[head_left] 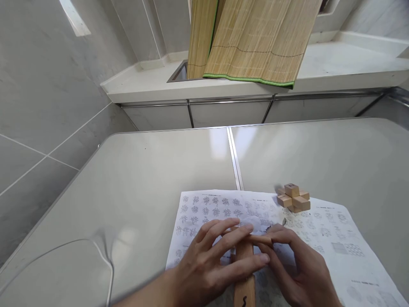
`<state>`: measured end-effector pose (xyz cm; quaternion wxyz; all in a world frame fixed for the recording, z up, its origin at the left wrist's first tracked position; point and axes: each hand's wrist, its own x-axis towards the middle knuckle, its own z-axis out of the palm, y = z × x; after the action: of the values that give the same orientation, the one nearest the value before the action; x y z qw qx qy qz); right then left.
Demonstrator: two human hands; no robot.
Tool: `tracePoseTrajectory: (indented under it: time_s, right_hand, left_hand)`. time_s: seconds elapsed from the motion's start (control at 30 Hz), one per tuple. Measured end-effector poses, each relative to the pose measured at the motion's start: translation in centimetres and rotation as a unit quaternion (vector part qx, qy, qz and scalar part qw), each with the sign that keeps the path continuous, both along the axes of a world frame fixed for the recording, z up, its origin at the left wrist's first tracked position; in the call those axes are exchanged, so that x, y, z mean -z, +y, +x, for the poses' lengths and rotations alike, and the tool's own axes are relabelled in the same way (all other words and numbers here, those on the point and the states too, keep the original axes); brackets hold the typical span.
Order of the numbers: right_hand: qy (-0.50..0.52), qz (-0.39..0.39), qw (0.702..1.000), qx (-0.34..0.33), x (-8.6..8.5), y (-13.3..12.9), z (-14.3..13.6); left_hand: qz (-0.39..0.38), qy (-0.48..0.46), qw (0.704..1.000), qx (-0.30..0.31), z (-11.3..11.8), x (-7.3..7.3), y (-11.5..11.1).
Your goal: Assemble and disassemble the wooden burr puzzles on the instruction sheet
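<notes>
Over the printed sheet [345, 226], both hands are on several wooden pieces at the bottom centre. My left hand [214, 260] lies over them, its fingers bent and pressed against the wood. A wide wooden block [244, 294] with a dark curved mark points toward me beneath its fingers. A thin wooden stick [260, 239] lies crosswise at the far end of the block. The thumb and index finger of my right hand [297, 260] pinch the stick's right end. How the pieces join is partly hidden by my left fingers.
An assembled wooden burr puzzle [294, 198] sits on the sheet's far edge at the right. A white cable [110, 273] runs over the table [143, 170] at left. Beyond the table, a bamboo mat [255, 42] hangs over a white counter [345, 59] with a sink.
</notes>
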<state>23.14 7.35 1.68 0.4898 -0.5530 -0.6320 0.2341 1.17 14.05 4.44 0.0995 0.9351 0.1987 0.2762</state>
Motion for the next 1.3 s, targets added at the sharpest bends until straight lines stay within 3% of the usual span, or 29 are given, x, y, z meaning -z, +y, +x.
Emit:
tracePoseTrajectory:
  time_s: [0.57, 0.83, 0.93, 1.07, 1.2, 1.3]
  right_hand:
    - [-0.009, 0.025, 0.999, 0.023, 0.3, -0.2, -0.6]
    - [0.021, -0.063, 0.994, 0.085, 0.1, 0.7, 1.6]
    - [0.061, -0.09, 0.988, 0.109, -0.6, 0.9, 1.2]
    - [0.067, -0.119, 0.983, 0.123, -1.3, 0.9, 0.6]
    - [0.043, -0.137, 0.987, 0.076, -1.2, 0.9, 0.7]
    - [-0.005, -0.102, 0.995, 0.019, -0.6, 1.1, 1.0]
  left_hand:
    - [-0.036, 0.003, 0.998, 0.042, -0.1, -0.6, 0.1]
    - [-0.087, -0.052, 0.993, 0.067, 0.0, -0.8, 0.5]
    - [-0.169, -0.085, 0.981, 0.035, 0.0, -0.4, 0.5]
    - [-0.259, -0.089, 0.96, -0.063, 0.0, 0.4, 0.0]
    - [-0.29, -0.089, 0.946, -0.115, 0.3, 0.7, -0.1]
    - [-0.276, -0.084, 0.949, -0.124, 0.6, 0.3, 0.2]
